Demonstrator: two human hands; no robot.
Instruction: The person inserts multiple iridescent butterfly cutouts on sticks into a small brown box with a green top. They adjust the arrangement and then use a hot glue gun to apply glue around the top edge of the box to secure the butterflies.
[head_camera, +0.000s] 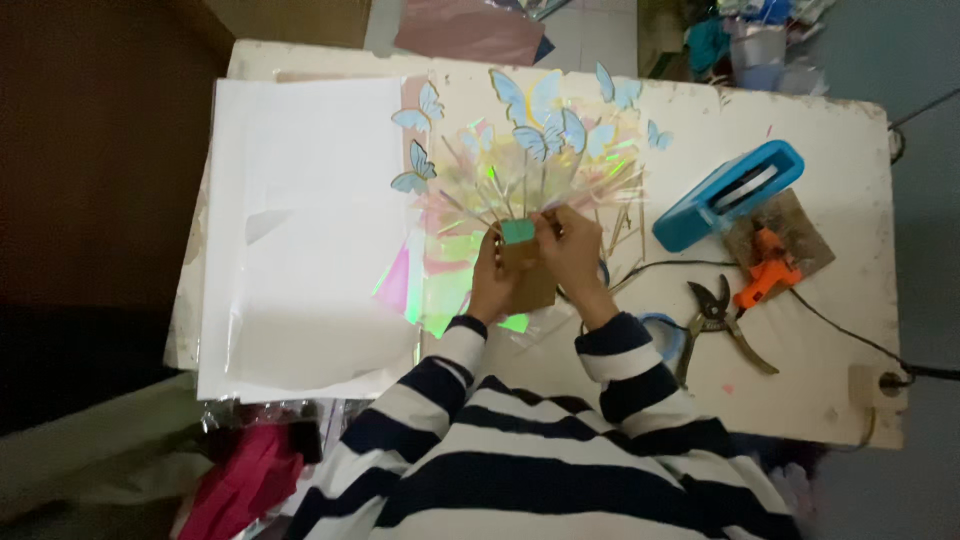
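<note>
Both hands meet at the centre of the worktable (860, 180), closed around a small brown block (527, 275) topped with a green square (518, 231). Left hand (492, 275) wraps the block's left side, steadying it upright; right hand (570, 250) grips the right side, its fingertips pinched near the green top where thin wooden sticks (500, 200) enter. Whether those fingertips hold one stick or only press the block cannot be told. Sticks fan away from the person, each apparently carrying a pale blue paper butterfly (540, 135); the spread keeps the butterflies apart above a sheet of iridescent film (440, 270), which lies under the block.

Forearms in striped sleeves (610, 350) converge from the near edge, wrists bent slightly inward, elbows close to the body.

White paper sheets (300, 200) lie stacked to the left, touching the film. To the right, well apart from the hands, sit a blue tape dispenser (728, 195), an orange glue gun (765, 275) resting on a brown board (800, 225) with its cable trailing to the right table edge, and pruning shears (720, 325) lying open. Loose sticks (625, 225) lie between the hands and the dispenser, within reach of the right hand.
</note>
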